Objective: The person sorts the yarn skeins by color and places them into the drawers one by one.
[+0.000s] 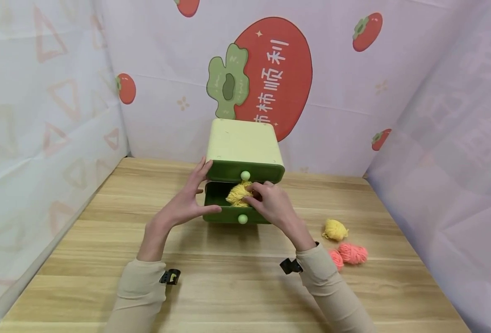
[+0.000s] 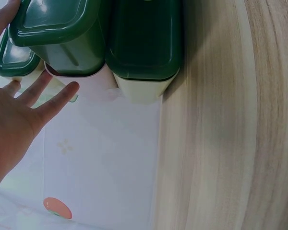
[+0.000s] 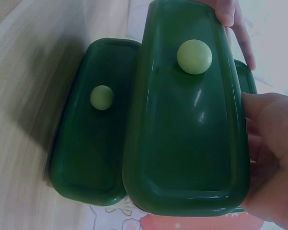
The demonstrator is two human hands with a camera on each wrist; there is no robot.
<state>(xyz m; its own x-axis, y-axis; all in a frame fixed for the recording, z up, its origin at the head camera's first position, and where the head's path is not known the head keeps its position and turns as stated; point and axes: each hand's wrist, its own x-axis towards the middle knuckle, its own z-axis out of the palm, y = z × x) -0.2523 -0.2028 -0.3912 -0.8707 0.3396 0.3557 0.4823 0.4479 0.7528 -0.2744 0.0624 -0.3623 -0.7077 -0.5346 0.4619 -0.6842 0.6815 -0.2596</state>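
Note:
A small cream cabinet [image 1: 245,141] with green drawer fronts stands against the back wall. One drawer [image 1: 243,215] is pulled out below the top one, its round pale knob [image 3: 194,56] facing forward. My right hand [image 1: 270,201] pinches a yellow yarn ball [image 1: 239,194] over the open drawer; the drawer front hides the yarn in the right wrist view. At the cabinet's left side, my left hand [image 1: 189,196] spreads its straight fingers, with the thumb along the drawer front and the fingertips at the top drawer's edge.
Another yellow yarn ball [image 1: 334,230] lies on the wooden table [image 1: 228,286] to the right, beside two coral yarn balls [image 1: 352,253], one partly behind my right sleeve. Below the pulled-out drawer is a closed lower drawer [image 3: 93,129]. Patterned cloth walls [image 1: 166,134] enclose the table.

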